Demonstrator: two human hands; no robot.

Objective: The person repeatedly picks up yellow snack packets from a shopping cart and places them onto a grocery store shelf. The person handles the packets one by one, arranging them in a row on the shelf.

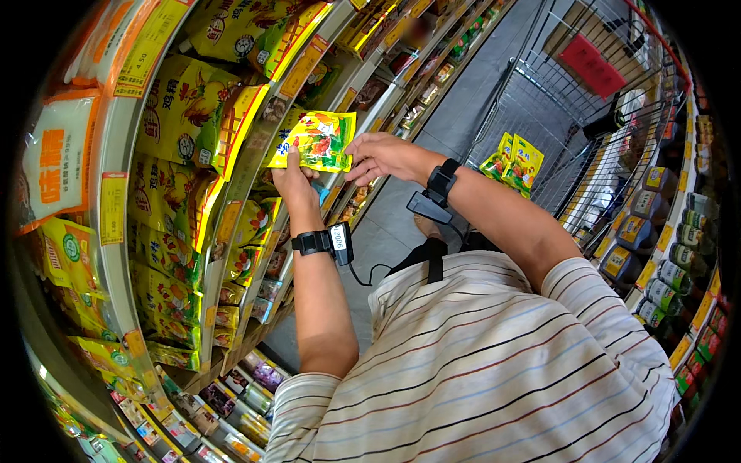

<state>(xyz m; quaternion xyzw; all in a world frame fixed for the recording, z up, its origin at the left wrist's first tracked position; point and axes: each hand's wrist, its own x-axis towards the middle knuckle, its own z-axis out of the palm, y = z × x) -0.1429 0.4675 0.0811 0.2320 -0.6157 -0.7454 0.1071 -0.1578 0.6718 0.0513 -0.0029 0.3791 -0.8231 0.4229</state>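
My left hand (298,180) grips the lower left part of a yellow and green seasoning packet (324,139), its thumb lying on the printed front. The packet is held up before the shelf. At its right edge is my right hand (386,157), fingers apart; whether they touch the plastic I cannot tell. Similar yellow bags (188,110) stand on the shelf to the left. Yellow packets (521,162) lie inside a wire shopping cart (483,130) at the right.
White and orange bags (58,156) and price tags (113,208) line the left shelf edge. A cardboard box with a red sheet (593,66) sits at the cart's far end. Jars and bottles (642,202) fill the right shelf. Grey tiled floor (370,246) runs between.
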